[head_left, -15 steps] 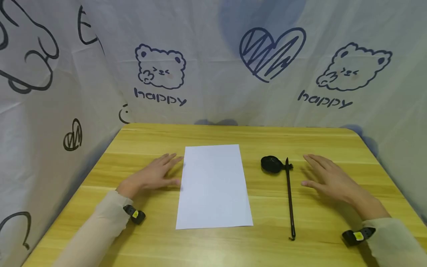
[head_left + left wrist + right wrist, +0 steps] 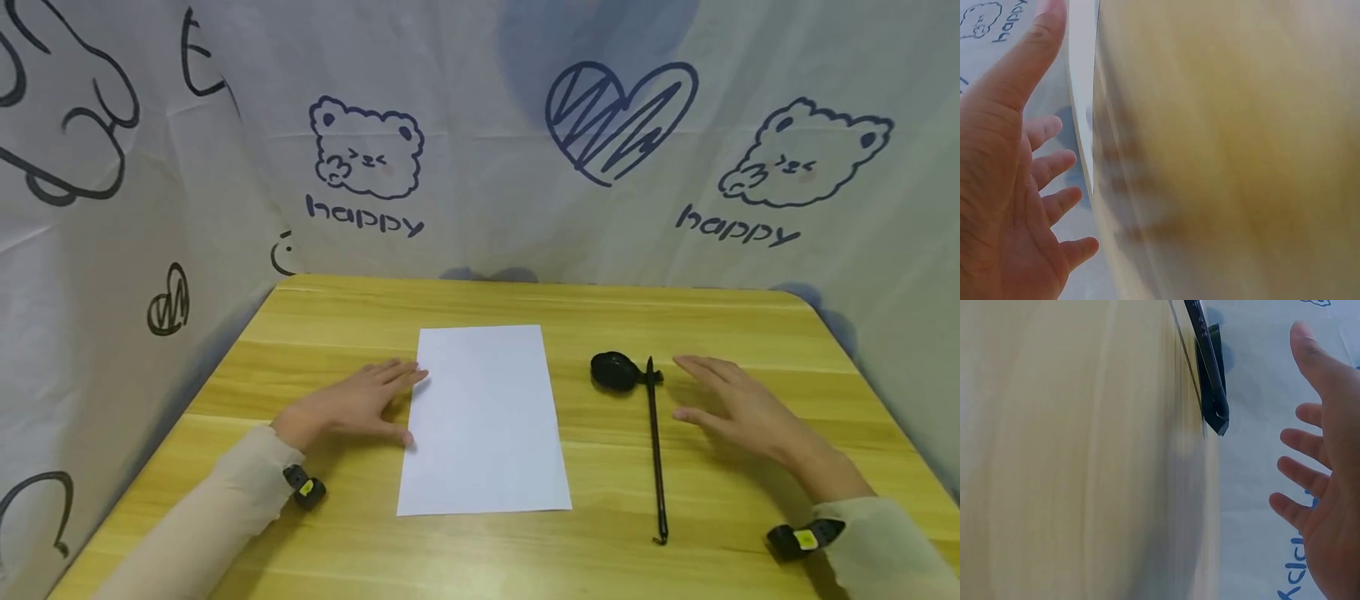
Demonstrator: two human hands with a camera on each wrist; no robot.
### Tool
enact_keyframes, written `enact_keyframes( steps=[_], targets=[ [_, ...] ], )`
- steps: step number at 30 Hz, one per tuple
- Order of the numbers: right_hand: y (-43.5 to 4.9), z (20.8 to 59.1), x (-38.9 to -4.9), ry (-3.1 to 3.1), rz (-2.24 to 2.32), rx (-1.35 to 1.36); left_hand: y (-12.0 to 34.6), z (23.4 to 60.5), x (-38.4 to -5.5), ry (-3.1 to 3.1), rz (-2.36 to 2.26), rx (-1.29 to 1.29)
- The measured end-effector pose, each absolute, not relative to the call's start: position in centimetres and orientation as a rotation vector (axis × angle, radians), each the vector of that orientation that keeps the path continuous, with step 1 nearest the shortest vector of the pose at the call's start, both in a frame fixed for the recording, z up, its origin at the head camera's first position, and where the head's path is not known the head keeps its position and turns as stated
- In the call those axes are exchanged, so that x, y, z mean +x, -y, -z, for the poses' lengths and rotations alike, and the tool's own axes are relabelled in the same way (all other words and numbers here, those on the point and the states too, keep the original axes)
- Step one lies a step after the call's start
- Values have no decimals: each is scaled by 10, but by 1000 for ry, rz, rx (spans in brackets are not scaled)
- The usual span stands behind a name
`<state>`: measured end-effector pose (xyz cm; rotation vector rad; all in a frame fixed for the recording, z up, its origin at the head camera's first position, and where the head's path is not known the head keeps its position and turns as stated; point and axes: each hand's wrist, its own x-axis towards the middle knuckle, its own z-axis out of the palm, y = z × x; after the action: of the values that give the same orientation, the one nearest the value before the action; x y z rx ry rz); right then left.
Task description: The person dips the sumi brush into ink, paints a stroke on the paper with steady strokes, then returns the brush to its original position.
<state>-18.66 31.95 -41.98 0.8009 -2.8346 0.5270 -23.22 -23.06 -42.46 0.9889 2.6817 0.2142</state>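
A blank white sheet of paper point(image 2: 486, 421) lies flat on the wooden table. My left hand point(image 2: 356, 404), fingers spread and gently bent, reaches over the paper's left edge; its thumb point(image 2: 1029, 59) and fingers are bare of any object. Whether the fingertips touch the sheet, I cannot tell. Right of the paper is a small black oval dish point(image 2: 615, 372). A slim black calligraphy brush point(image 2: 656, 458) leans across the dish's narrow end, pointed tip away from me, a small loop at its near end. My right hand point(image 2: 750, 417) hovers right of the brush, fingers extended, holding nothing.
The table point(image 2: 480, 558) has yellow wood grain and rounded far corners. Behind it and at the sides hangs white cloth point(image 2: 480, 208) with drawn bears, hearts and lettering. Each wrist wears a black strap with a small device point(image 2: 305, 487).
My left hand has moved right, so that its fingertips now overlap the paper's left edge. My right hand has shifted slightly left, closer to the brush. The view has shifted slightly.
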Motion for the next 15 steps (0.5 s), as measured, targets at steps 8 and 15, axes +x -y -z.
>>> enact_keyframes(
  steps=[8, 15],
  targets=[
    [-315, 421, -184, 2808, -562, 810, 222, 425, -229, -2619, -147, 1006],
    [-311, 422, -181, 2760, -540, 891, 215, 425, -228, -2595, -154, 1025]
  ],
)
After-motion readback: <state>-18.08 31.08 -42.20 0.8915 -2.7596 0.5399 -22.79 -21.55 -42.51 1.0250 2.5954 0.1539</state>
